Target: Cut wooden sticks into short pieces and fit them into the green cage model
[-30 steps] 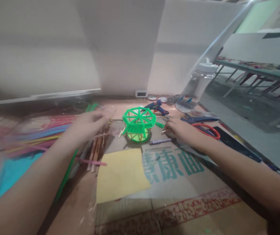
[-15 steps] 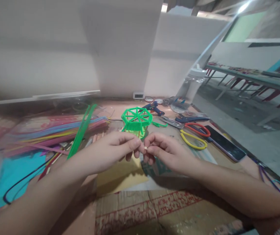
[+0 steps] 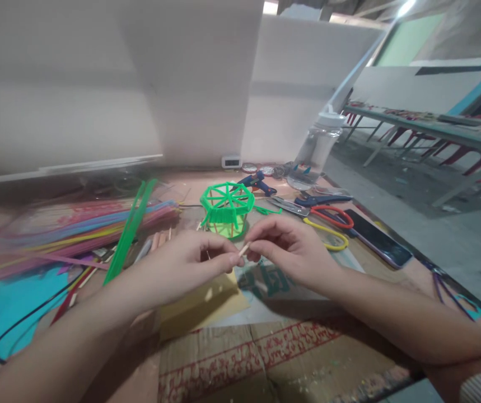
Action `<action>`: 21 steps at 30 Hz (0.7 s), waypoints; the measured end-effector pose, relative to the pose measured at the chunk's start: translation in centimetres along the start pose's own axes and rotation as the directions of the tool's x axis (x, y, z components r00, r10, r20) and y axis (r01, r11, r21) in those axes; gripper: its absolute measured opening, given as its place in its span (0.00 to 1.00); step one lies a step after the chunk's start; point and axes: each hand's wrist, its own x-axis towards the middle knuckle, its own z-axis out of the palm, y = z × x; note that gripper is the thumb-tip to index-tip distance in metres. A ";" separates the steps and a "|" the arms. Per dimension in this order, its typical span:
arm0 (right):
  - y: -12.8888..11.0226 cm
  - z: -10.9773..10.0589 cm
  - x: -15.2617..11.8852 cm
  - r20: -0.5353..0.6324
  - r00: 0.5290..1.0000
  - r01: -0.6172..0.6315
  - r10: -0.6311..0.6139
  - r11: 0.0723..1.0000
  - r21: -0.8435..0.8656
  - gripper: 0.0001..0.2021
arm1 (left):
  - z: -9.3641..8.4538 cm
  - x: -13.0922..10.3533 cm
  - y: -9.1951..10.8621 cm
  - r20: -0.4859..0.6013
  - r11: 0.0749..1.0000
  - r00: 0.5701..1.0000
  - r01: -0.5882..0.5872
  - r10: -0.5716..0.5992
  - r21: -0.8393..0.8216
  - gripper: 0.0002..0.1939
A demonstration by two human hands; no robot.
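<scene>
A short pale wooden stick [image 3: 244, 249] spans the small gap between my two hands. Thumb and fingers of my left hand [image 3: 209, 257] pinch its lower end, and my right hand [image 3: 286, 246] pinches the upper end. Just beyond the fingertips stands a small green structure [image 3: 227, 210] with a spoked eight-sided top and thin orange uprights. Below my hands lie a yellow sheet [image 3: 206, 299] and a pale plastic sheet with teal print [image 3: 271, 280].
Scissors [image 3: 328, 232], a phone [image 3: 378, 238], blue pliers [image 3: 322, 199] and a water bottle [image 3: 313, 151] lie or stand to the right. A glue gun [image 3: 257, 182] is behind the structure. Coloured pipe cleaners [image 3: 110, 229] and green strips [image 3: 129, 238] spread leftward.
More of the pale stick shows between my fingertips, now slanting up to the right. The view has shifted slightly, moving the scene leftward. The green structure stays on the table.
</scene>
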 end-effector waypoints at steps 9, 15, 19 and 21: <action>-0.4 -0.6 0.4 0.044 0.990 0.141 -0.138 0.986 -0.093 0.03 | 0.7 0.3 -0.3 -0.129 0.973 0.969 -0.193 0.209 0.127 0.13; -0.1 -0.7 0.4 0.051 0.989 0.144 -0.140 0.986 -0.081 0.01 | 0.8 0.3 0.1 -0.067 0.974 0.982 -0.166 0.177 0.152 0.15; 0.1 -0.7 0.4 0.047 0.990 0.139 -0.136 0.987 -0.080 0.01 | 0.8 0.5 0.0 -0.019 0.977 0.988 -0.146 0.150 0.156 0.14; 0.3 -0.5 0.3 0.044 0.991 0.133 -0.130 0.987 -0.087 0.01 | 1.0 0.6 0.0 -0.011 0.979 0.989 -0.145 0.149 0.146 0.14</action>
